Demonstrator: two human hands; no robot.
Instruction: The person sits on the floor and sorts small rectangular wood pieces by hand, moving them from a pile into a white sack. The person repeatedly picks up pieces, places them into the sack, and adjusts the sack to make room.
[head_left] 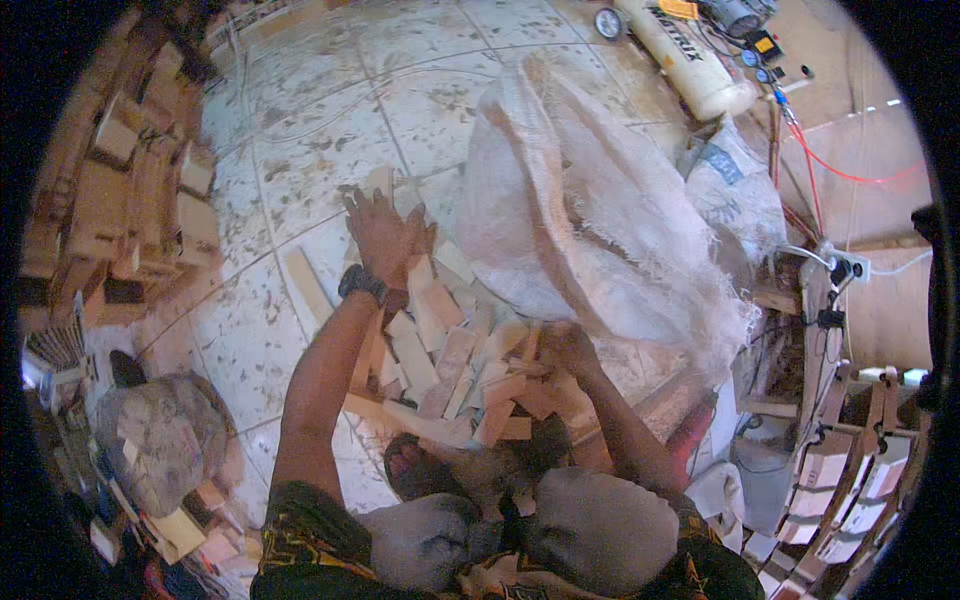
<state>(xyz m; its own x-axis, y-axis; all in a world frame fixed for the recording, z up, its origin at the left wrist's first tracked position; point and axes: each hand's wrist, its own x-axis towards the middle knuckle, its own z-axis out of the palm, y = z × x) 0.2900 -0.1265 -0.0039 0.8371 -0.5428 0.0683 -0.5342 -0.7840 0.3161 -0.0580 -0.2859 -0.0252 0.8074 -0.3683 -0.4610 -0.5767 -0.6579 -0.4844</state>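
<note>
A heap of small wood offcuts (455, 355) lies on the tiled floor in front of my knees. My left hand (382, 235), with a dark watch on its wrist, reaches to the far left side of the heap. Its fingers are spread over the pieces, with a pale offcut close to the fingertips. At the right side of the heap my right hand (566, 350) has its fingers curled by a wood offcut (533, 341) and appears to grip it; blur hides the exact hold. Just beyond that hand lies a large white woven sack (620, 215), crumpled along its side.
Stacked wooden parts (135, 200) line the left. A rounded bundle (165, 445) sits near left. An air compressor (690, 65) with a red hose stands far right, near a smaller filled sack (735, 185). A power strip (848, 266) and racks of wooden blocks (855, 460) are at right.
</note>
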